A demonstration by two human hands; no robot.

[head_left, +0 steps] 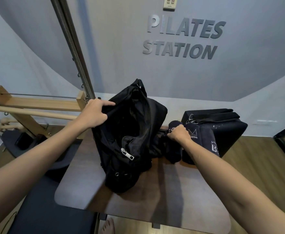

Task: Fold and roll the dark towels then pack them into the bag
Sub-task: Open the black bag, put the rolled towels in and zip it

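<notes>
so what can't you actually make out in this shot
Head view only:
- Inside of the black fabric bag: too dark to show any contents.
- Printed lettering on the dark rolled towels: partly covered by the right hand.
- Left hand fingertips: tucked behind the bag's rim.

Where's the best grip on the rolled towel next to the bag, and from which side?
Grip the rolled towel around its upper middle, coming from above, as the right hand does now. It lies as a cylinder running away from the camera, wedged between the black bag and the other rolls, so its sides are blocked; only the top curve is exposed. The left hand holds the bag mouth open.
</notes>
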